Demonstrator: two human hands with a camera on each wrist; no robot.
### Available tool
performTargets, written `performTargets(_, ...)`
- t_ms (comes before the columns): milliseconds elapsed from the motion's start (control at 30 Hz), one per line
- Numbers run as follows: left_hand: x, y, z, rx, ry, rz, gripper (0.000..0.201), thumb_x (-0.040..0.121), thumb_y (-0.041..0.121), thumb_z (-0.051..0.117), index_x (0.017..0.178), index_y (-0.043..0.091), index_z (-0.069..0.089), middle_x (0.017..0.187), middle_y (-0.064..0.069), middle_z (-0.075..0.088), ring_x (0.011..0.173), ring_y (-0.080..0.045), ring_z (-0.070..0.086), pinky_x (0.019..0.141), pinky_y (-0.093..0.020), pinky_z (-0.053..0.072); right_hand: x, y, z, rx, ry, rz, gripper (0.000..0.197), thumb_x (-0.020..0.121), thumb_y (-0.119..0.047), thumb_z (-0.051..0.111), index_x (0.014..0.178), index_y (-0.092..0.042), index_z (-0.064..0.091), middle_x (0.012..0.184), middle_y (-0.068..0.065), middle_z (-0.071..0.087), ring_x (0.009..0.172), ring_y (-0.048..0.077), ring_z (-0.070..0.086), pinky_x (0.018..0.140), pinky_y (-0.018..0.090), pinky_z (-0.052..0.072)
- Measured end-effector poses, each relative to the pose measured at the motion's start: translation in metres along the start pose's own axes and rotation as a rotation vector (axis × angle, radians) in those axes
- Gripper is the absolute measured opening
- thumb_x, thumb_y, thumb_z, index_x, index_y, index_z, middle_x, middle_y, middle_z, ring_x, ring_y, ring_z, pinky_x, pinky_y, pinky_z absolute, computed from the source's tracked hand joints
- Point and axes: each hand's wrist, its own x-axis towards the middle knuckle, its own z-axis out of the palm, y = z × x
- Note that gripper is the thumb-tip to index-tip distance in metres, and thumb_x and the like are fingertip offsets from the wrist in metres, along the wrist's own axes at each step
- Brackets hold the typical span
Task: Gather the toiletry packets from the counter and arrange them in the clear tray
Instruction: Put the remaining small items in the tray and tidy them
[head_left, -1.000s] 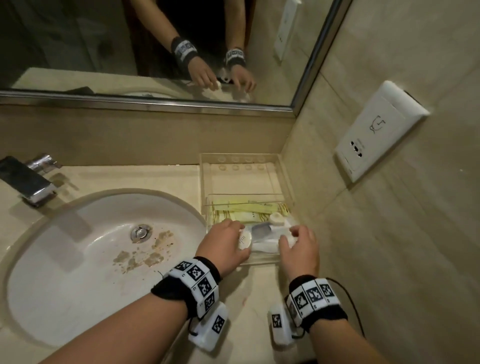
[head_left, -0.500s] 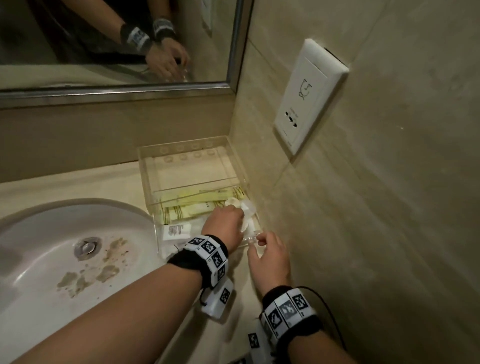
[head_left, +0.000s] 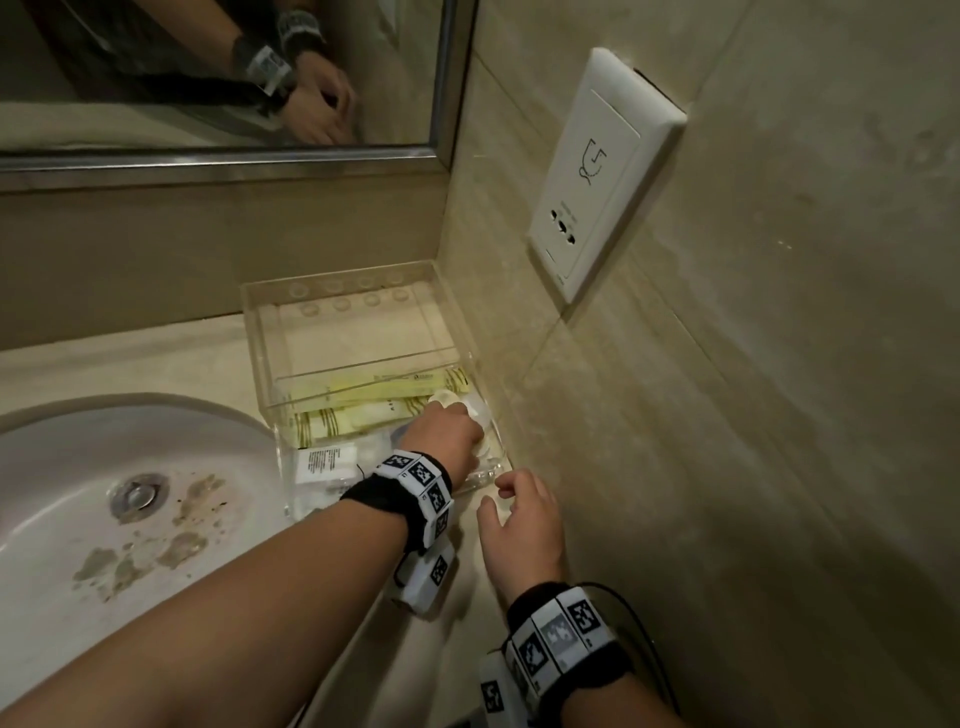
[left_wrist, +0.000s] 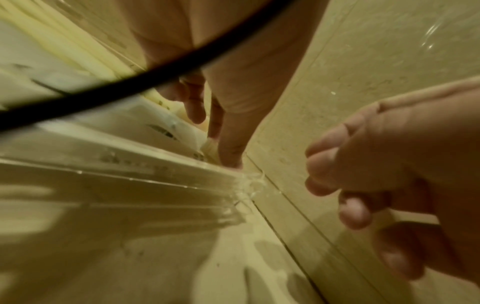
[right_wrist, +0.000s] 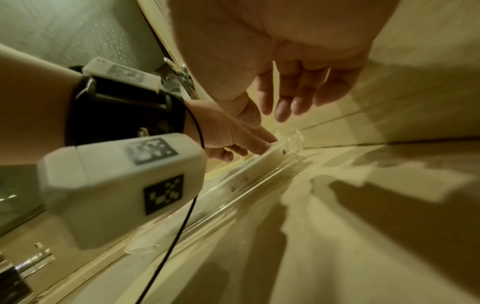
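Note:
The clear tray (head_left: 337, 285) stands on the counter in the corner, against the right wall. Its near half holds yellow packets (head_left: 374, 397) and a white printed packet (head_left: 324, 462). My left hand (head_left: 467, 431) reaches into the tray's near right corner, where thumb and fingers pinch a white packet (right_wrist: 270, 156) low against the tray wall (left_wrist: 130, 170). The left wrist view shows the left hand (left_wrist: 218, 150) at that corner. My right hand (head_left: 498, 493) hovers over the counter just outside the tray, fingers loosely curled and holding nothing; it also shows as the right hand (right_wrist: 285, 111) in its wrist view.
A stained white sink (head_left: 78, 519) with a metal drain (head_left: 137, 493) lies left of the tray. A white socket panel (head_left: 602, 171) sticks out from the tiled right wall. A mirror (head_left: 208, 78) hangs behind. A chrome faucet (right_wrist: 26, 265) shows at the sink.
The view has swung right. My right hand let go of the white packets and drew back out of the tray. My left hand moved into the tray's near right corner.

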Motion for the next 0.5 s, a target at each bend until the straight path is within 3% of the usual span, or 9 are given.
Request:
performTargets(200,-0.005,-0.005,0.000,-0.016,-0.054,0.007,0.029,0.091,0.028,0.052,0.117,0.030,0.064,0.116,-0.004,0.047,0.113,-0.028,0.041,0.089,-0.042,0.045,0.003,-0.004,0.001,-0.014,-0.022,-0.013,0.014,0.085,-0.018,0.061,0.099,-0.019,0.057,0.097,-0.008,0.052,0.098,0.013,0.048,0.085,0.027,0.043)
performTargets(300,-0.017,-0.007,-0.006,-0.146,0.045,0.025,0.040,0.090,0.034,0.052,0.129,0.029,0.057,0.122,-0.003,0.048,0.115,-0.025,0.041,0.097,-0.039,0.040,0.005,-0.008,0.005,-0.003,-0.004,-0.038,0.013,0.083,-0.016,0.062,0.095,-0.018,0.057,0.095,-0.005,0.054,0.096,0.015,0.050,0.081,0.026,0.042)
performTargets(500,-0.049,-0.034,-0.024,-0.239,0.188,-0.039,0.031,0.093,0.033,0.051,0.119,0.020,0.061,0.121,-0.003,0.055,0.117,-0.024,0.044,0.097,-0.036,0.039,0.008,-0.029,0.019,0.003,-0.016,-0.085,0.013,0.085,-0.019,0.060,0.098,-0.018,0.057,0.099,-0.003,0.057,0.095,0.015,0.051,0.082,0.031,0.046)
